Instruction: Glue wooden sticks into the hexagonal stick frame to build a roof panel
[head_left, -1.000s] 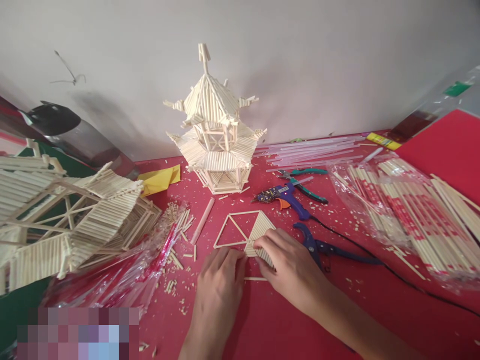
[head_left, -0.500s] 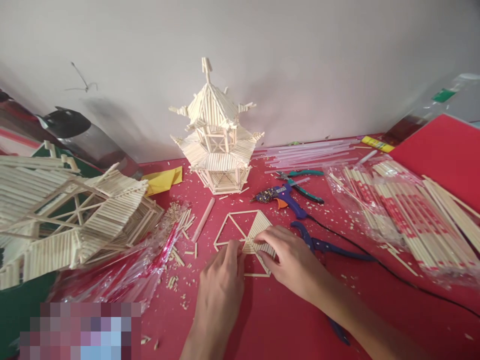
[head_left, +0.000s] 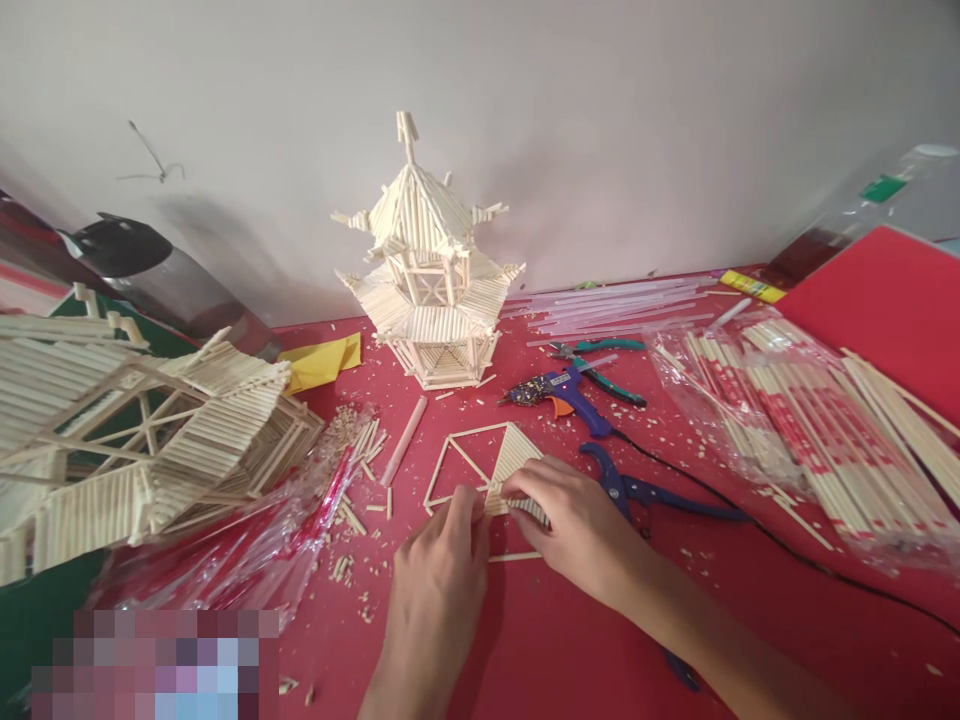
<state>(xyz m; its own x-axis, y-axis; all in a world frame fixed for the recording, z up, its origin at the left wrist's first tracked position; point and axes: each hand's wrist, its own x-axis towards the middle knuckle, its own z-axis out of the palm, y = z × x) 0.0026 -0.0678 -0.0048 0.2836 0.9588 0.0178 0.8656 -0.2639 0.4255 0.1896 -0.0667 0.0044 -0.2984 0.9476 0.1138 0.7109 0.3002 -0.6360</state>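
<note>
A hexagonal frame of thin wooden sticks (head_left: 438, 470) lies on the red table in front of me. Slatted panels of sticks laid side by side (head_left: 514, 456) fill part of its right side. My left hand (head_left: 444, 570) is closed, its thumb and fingertips pinching the frame near its middle. From the right, my right hand (head_left: 566, 510) curls thumb and fingers round the slatted part. Fingers hide much of the frame's centre and right edge. Just behind lies a blue hot glue gun (head_left: 559, 388).
A stick pagoda (head_left: 439, 290) stands at the back, with a larger stick structure (head_left: 187, 430) at left. Teal-handled pliers (head_left: 611, 375), blue-handled cutters (head_left: 660, 495), clear glue sticks (head_left: 622, 308) and bagged chopsticks (head_left: 832, 430) lie to the right. Stick offcuts (head_left: 367, 445) are scattered at left.
The frame has shifted slightly left and toward me. My right hand has moved a little over the slatted part, covering more of it. My left hand keeps its pinch.
</note>
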